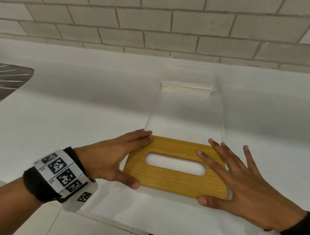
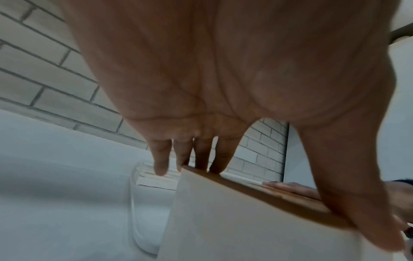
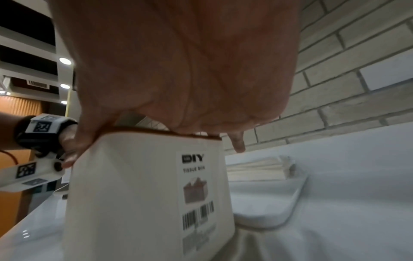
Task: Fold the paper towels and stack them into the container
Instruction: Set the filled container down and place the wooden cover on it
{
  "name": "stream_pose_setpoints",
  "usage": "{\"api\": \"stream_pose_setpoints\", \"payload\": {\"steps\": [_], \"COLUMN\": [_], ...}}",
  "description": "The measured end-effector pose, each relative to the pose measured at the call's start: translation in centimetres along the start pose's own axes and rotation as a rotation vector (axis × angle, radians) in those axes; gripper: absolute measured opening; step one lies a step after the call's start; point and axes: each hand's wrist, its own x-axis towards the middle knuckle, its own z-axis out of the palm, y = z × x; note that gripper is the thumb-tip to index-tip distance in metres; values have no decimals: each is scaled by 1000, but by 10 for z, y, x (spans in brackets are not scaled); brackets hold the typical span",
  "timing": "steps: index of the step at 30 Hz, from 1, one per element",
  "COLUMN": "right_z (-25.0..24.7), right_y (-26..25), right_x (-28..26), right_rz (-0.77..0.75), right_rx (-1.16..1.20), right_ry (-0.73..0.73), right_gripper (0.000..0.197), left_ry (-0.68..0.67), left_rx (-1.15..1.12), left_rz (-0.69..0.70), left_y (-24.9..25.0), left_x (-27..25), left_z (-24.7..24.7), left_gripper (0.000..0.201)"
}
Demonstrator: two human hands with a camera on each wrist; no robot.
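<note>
Both hands lay on the wooden lid (image 1: 176,166) of a white tissue box (image 3: 143,194), 1 at each short end. The left hand (image 1: 111,158) had its 4 fingers straight and close together along the far-left edge, with the thumb reaching round the near-left corner. The right hand (image 1: 238,180) was spread wide, fingers straight and fanned over the right end, thumb pressed near the front-right corner. Neither hand curled round anything; they looked set to steady or seat the lid evenly, or to lift it off, and I could not tell which.

The paper towels (image 1: 187,89), a low folded stack, sat just behind the box in the far end of a clear tray (image 1: 223,111), apart from both hands. The lid's long oval slot (image 1: 175,163) showed only pale white, so whether any towels were already inside could not be told. Placing the stack directly behind the box probably kept it within easy reach.

The head view gave the layout: the lid, the slot, both hands, the stack and the white counter (image 1: 69,102). It hid the box walls. The right wrist view showed the box's side with a label (image 3: 196,194) reading DIY and a barcode, plus the tray's rounded rim beside the box. The left wrist view showed the fingertips (image 2: 214,166) resting on the lid's edge above the plain white wall.
</note>
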Motion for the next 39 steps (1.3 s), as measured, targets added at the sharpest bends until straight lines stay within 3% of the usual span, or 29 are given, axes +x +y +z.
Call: {"api": "stream_pose_setpoints", "payload": {"steps": [3,6,8,11,13,16,24,28,32,35,39], "right_z": [-12,-33,-42,-44,-43,-48,-40,-35,-27,-25,-27], "right_y": [-9,-19,-23,-25,-25,-23,-24,-19,-12,-14,-21], "right_x": [-3,4,24,51,60,68,75,69,61,56,59], "right_rz": [-39,-157,-299,-406,-425,-425,-522,-527,-472,-438,-503], "right_rx": [-33,56,-28,-233,-247,-242,-362,-342,-271,-183,-224], "right_ry": [95,349,356,200,104,3,76,155,174,218,204], "right_gripper": [78,34,30,29,19,24,14,21,30,25,15], "left_ry": [87,339,387,319,259,165,105,138,222,295,378], "left_rx": [-32,-101,57,333,409,458,606,624,644,630,631], "left_rz": [41,182,257,328,330,272,337,396,448,487,526], "left_y": [3,14,19,22,25,31,39,37,28,21,18], "left_x": [0,11,24,41,45,51,63,63,53,47,40], "left_z": [-2,-5,-5,-5,-8,-13,-15,-12,-8,-4,-4], "left_gripper": [103,36,18,13,11,13,7,5,6,11,13]}}
